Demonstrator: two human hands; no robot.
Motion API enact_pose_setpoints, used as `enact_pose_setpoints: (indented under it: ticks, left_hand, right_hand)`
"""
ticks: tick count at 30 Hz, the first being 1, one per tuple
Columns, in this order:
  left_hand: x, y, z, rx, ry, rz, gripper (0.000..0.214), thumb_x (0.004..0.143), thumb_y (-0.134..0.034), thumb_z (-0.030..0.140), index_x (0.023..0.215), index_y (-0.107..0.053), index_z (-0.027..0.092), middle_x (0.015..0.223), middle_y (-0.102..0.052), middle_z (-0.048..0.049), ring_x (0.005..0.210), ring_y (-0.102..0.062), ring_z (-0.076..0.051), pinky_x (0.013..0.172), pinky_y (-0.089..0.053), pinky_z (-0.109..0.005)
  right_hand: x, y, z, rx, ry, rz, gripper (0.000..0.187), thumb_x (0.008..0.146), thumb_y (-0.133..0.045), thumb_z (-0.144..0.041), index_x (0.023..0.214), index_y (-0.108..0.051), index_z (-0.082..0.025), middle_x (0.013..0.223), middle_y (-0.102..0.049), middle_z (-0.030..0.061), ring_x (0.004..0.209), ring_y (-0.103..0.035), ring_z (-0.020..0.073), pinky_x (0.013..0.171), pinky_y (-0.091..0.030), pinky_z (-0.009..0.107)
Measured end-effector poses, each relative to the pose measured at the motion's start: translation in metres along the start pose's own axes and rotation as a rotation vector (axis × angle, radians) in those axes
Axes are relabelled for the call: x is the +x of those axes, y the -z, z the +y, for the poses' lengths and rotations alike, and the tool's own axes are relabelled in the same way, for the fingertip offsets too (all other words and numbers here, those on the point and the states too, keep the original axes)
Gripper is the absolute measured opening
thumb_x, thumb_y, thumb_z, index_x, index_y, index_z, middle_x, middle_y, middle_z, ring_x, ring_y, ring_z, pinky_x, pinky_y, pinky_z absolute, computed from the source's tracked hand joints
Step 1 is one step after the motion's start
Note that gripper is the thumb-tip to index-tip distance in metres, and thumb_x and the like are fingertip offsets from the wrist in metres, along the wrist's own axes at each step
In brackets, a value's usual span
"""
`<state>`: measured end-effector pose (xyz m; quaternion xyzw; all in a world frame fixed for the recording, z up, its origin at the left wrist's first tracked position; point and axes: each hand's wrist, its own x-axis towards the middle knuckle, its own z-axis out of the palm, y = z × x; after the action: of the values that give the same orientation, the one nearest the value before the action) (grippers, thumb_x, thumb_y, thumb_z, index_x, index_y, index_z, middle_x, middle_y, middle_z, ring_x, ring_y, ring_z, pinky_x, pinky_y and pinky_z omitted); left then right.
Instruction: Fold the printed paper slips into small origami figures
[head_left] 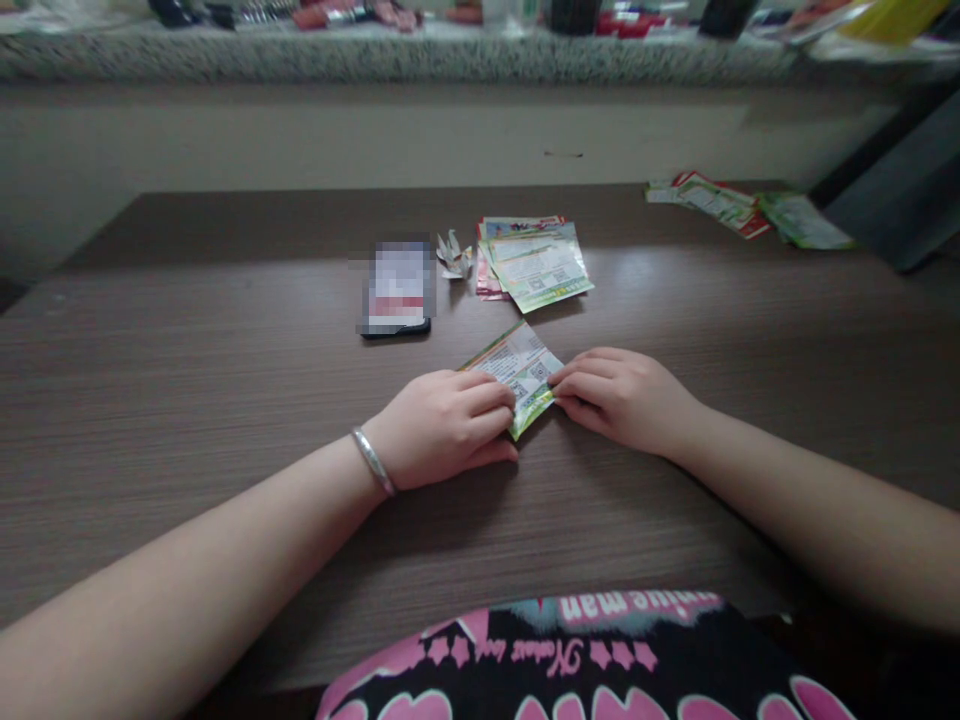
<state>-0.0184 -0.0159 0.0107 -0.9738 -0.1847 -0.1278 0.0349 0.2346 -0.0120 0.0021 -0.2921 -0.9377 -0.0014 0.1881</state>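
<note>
A flat green-and-white printed packet [525,355] with two square codes lies at a slant on the table, between my two hands. My left hand [450,425], with a silver bangle at the wrist, is closed over its left side, and the fingers hide part of it. At the packet's right corner, my right hand [626,400] pinches the edge between thumb and fingers. Just beyond is a loose stack of similar packets [541,265], some with red edges.
A phone [397,285], its screen blurred, lies left of a crumpled paper scrap [454,256]. More packets [724,205] are spread at the table's [187,420] far right. Behind stands a wall below a speckled stone ledge [375,58] crowded with small items.
</note>
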Motion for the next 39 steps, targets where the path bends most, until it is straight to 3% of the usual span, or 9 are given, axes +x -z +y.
enact_pose_setpoints:
  ticks: [10,23,31,39]
  left_hand:
    - [0.001,0.000,0.006,0.014,0.048,0.060,0.024,0.094,-0.046,0.025,0.079,-0.063,0.017,0.083,-0.067,-0.0024,0.075,-0.061,-0.015,0.066,-0.050,-0.027]
    - [0.007,-0.003,0.000,-0.321,0.484,0.005,0.019,0.087,-0.050,0.025,0.074,-0.061,0.016,0.087,-0.063,-0.0068,0.090,-0.052,-0.021,0.090,-0.044,-0.038]
    - [0.009,-0.007,-0.002,-0.328,0.544,0.024,0.018,0.084,-0.052,0.025,0.069,-0.057,0.016,0.092,-0.062,-0.0066,0.088,-0.053,-0.020,0.087,-0.044,-0.037]
    - [0.008,-0.011,-0.003,-0.296,0.578,0.065,0.014,0.083,-0.056,0.027,0.075,-0.062,0.017,0.102,-0.058,-0.0085,0.097,-0.053,-0.021,0.091,-0.044,-0.037]
  right_hand:
    - [-0.001,0.000,0.003,0.032,0.071,-0.002,0.019,0.092,-0.051,-0.024,0.086,-0.067,-0.017,0.098,-0.072,0.0045,0.086,-0.061,0.0176,0.079,-0.051,0.030]
    - [0.000,0.000,0.002,0.110,0.077,-0.013,0.018,0.092,-0.052,-0.023,0.088,-0.068,-0.017,0.097,-0.072,0.0058,0.088,-0.063,0.0172,0.080,-0.051,0.030]
    - [0.003,0.000,-0.003,0.122,-0.059,-0.005,0.013,0.088,-0.055,-0.022,0.083,-0.066,-0.017,0.089,-0.072,0.0052,0.083,-0.065,0.0167,0.077,-0.050,0.030]
    - [0.001,-0.003,-0.003,0.092,-0.101,0.006,0.018,0.090,-0.053,-0.023,0.101,-0.065,-0.017,0.093,-0.072,0.0043,0.082,-0.064,0.0174,0.073,-0.049,0.029]
